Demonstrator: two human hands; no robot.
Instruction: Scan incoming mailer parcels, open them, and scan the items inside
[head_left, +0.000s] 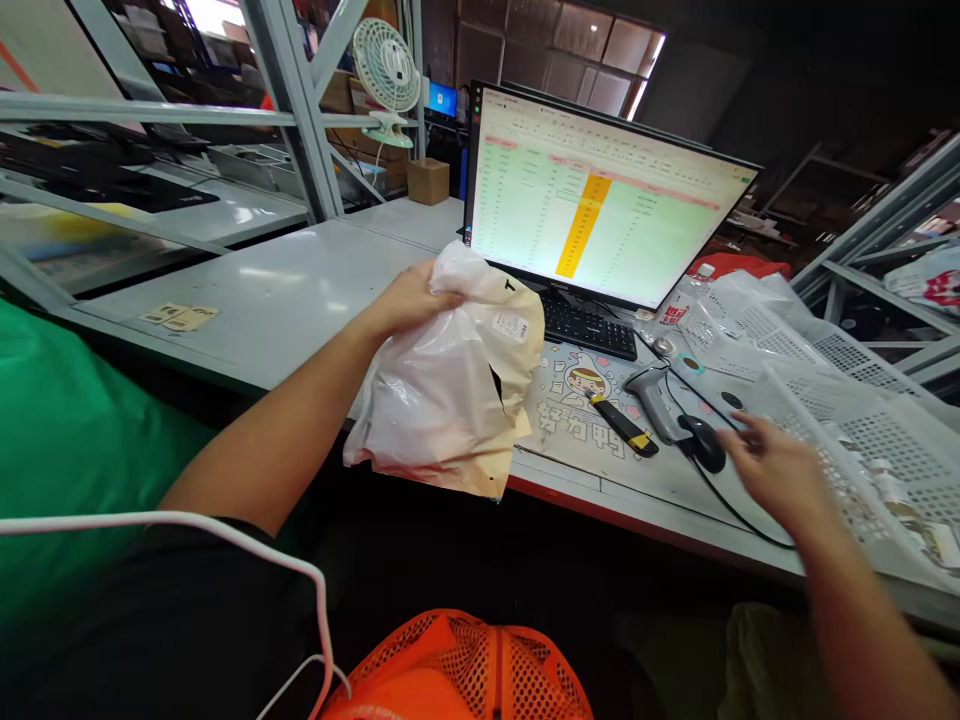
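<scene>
While left hand (409, 300) grips crinkly plastic bag (450, 385) | right hand (776, 470) spread, empty, near smooth black mouse (705, 443)

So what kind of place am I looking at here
Most likely a warehouse packing station. The left hand holds a labelled white plastic mailer bag, a grey handheld barcode scanner lies by the right hand, and the flat monitor showing a spreadsheet stands among grey metal racking.
</scene>
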